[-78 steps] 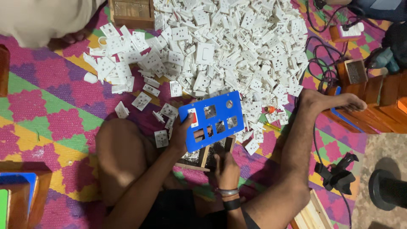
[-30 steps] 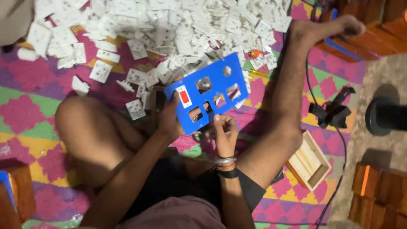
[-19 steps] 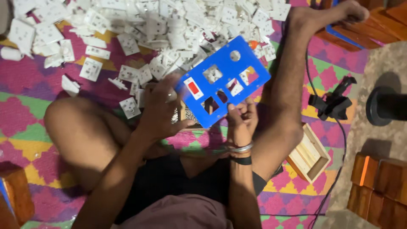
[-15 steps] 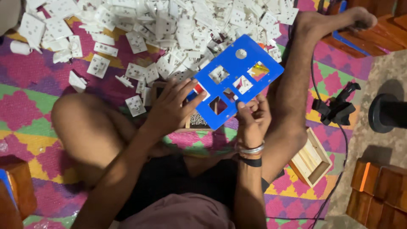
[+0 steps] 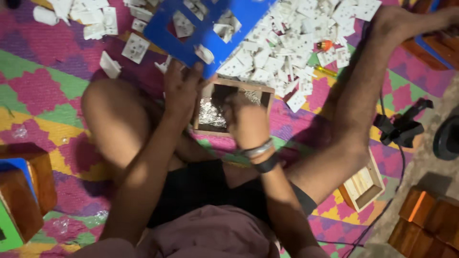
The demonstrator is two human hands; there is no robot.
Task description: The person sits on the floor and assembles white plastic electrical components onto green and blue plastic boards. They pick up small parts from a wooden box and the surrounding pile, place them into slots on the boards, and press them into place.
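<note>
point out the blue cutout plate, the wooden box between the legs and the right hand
blue cutout plate [image 5: 210, 28], head view, on its solid blue face
wooden box [image 5: 210, 117], head view, on its shiny contents
right hand [image 5: 246, 122], head view, back of the hand

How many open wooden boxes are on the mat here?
2. One box lies between the hands, holding small silvery parts; a second box sits by the right leg. Others may lie out of view.
</note>
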